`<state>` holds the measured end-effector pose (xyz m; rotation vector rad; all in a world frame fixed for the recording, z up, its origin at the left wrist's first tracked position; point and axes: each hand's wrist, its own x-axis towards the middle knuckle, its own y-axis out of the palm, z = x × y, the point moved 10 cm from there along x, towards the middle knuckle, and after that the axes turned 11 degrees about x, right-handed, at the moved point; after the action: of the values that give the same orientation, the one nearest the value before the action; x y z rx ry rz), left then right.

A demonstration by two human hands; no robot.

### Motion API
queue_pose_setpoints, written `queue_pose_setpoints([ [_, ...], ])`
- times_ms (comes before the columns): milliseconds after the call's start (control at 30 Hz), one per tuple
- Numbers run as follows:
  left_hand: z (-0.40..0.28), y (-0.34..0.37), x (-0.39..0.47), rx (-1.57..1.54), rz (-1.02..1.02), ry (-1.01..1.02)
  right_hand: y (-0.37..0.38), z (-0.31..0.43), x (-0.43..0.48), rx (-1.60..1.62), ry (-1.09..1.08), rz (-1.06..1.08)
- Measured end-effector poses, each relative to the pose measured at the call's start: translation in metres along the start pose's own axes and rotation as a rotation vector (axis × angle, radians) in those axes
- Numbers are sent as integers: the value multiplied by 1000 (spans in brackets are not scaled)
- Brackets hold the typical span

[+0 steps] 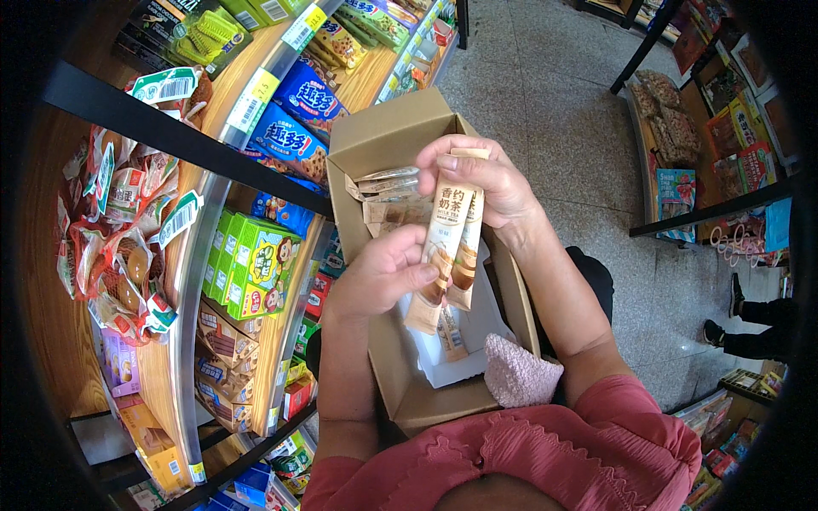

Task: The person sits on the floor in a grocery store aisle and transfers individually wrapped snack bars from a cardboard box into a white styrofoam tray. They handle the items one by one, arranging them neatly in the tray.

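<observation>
At least two slim beige milk tea sachets lie side by side in front of me, one partly over the other. My right hand pinches their upper ends between thumb and fingers. Lower down, my left hand grips the front sachet, thumb on its face. Both hands are above an open cardboard box. More sachets stand and lie at the box's far left. A white tray-like liner sits inside with a loose sachet in it. A pinkish fluffy cloth hangs over the near right rim.
Wooden store shelves on my left hold blue cookie packs, green boxes and netted eggs. A black metal bar crosses there. Right, across the speckled floor, are snack racks and a person's legs.
</observation>
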<state>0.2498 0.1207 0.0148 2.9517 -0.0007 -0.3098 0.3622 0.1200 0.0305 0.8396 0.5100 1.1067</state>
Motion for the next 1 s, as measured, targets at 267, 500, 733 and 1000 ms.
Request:
queue_pose_setpoints([
  [267,6,9,0,13,59,-21,-5,-3,2,-87,8,-6],
  [500,13,10,-1,66,69,-53,-10,-2,4,-53,-10,-56],
  [733,27,8,-4,490,112,-172,-14,-4,4,5,-3,-114],
  [1000,37,34,7,1215,294,-153,15,-13,-8,30,161,207],
])
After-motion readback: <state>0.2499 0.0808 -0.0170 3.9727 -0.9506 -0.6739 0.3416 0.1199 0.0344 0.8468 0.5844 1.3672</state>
